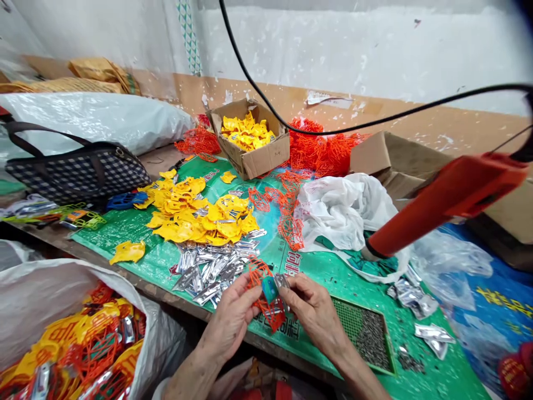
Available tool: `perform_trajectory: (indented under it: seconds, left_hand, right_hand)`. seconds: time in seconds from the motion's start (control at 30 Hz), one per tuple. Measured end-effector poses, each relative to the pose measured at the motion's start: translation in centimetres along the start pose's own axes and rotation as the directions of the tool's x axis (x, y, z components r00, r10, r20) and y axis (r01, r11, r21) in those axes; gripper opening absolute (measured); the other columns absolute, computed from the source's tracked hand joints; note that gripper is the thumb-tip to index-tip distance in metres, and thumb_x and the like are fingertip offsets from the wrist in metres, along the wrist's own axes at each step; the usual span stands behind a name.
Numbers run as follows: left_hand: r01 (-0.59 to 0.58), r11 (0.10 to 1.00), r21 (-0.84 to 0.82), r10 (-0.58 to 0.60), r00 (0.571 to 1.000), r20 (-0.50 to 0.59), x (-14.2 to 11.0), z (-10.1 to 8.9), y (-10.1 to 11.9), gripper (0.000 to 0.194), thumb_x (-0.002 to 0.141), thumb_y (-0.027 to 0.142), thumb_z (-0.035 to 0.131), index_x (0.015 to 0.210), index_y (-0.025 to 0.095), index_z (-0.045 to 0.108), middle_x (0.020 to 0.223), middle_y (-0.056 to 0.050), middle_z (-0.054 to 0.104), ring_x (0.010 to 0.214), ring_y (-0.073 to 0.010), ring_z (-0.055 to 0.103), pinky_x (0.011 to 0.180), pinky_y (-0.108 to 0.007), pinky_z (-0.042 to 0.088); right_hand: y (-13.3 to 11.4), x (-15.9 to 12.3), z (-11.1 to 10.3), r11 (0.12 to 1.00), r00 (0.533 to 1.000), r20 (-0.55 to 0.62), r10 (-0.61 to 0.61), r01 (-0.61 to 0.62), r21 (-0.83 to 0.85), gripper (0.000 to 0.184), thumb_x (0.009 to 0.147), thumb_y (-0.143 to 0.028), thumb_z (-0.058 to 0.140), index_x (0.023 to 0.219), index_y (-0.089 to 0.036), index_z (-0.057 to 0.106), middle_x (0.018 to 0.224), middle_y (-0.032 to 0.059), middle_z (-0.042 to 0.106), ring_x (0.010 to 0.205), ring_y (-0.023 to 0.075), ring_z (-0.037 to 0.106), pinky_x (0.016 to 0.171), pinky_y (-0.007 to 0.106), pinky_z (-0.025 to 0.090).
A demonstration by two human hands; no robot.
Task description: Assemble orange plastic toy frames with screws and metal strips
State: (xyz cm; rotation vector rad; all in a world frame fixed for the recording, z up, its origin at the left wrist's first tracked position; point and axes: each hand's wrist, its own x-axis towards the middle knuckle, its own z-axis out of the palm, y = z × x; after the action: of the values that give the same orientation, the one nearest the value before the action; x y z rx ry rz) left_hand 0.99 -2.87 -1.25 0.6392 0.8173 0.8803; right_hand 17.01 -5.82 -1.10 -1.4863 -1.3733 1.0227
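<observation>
While my left hand [229, 316] pinches an orange lattice piece [272, 314], thumb nearly meeting fingers, my right hand [314, 311] is drawn into a pinch too, on a silver metal piece [282, 280] at its right edge. We're over the near side of the green sheet [328, 278], right of the silver pile [210, 269], left of the tray [348, 319]. This lattice should be light and springy, its thin ribs likely to bend or snag, so I'd grip the outer edge, gently! The metal looks stiff, slippery; best held by its sides. And what a look: bright orange netting, a glossy teal patch up top, shiny silver alongside. Whether they're joined, my fingers hide.
</observation>
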Motion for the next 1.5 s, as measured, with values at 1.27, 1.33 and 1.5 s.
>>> perform_trajectory:
  seconds: [1.27, 1.33, 1.5]
  left_hand:
    - [-0.188, 0.836, 0.515, 0.167, 0.982, 0.088, 0.4, 2.3, 0.0, 0.05, 0.073, 0.006, 0.064, 0.121, 0.019, 0.061, 0.104, -0.009, 0.076, 0.096, -0.0258, 0.069, 0.087, -0.032, 0.049]
    - [-0.217, 0.795, 0.567, 0.198, 0.976, 0.095, 0.4, 2.4, 0.0, 0.055, 0.069, 0.001, 0.062, 0.121, 0.019, 0.062, 0.103, -0.009, 0.076, 0.097, -0.0265, 0.07, 0.09, -0.033, 0.049]
    - [-0.314, 0.708, 0.633, 0.273, 0.948, 0.164, 0.5, 2.7, -0.3, 0.063, 0.068, -0.004, 0.056, 0.127, 0.019, 0.059, 0.121, -0.01, 0.071, 0.117, -0.0272, 0.063, 0.103, -0.036, 0.044]
  right_hand:
    - [1.1, -1.7, 0.9, 0.735, 0.919, -0.094, -0.384, 0.242, -0.633, 0.043, 0.094, -0.014, 0.042, 0.135, -0.02, 0.053, 0.089, 0.0087, 0.067, 0.069, 0.019, 0.07, 0.059, 0.026, 0.057]
    - [0.8, -1.8, 0.7, 0.668, 0.922, -0.083, -0.378, 0.21, -0.714, 0.042, 0.093, -0.012, 0.042, 0.131, -0.02, 0.056, 0.088, 0.0084, 0.069, 0.064, 0.0185, 0.069, 0.055, 0.025, 0.055]
    - [0.8, -1.6, 0.6, 0.753, 0.894, -0.119, -0.432, 0.285, -0.593, 0.038, 0.09, -0.008, 0.042, 0.122, -0.019, 0.06, 0.104, 0.0126, 0.068, 0.078, 0.0195, 0.071, 0.068, 0.029, 0.059]
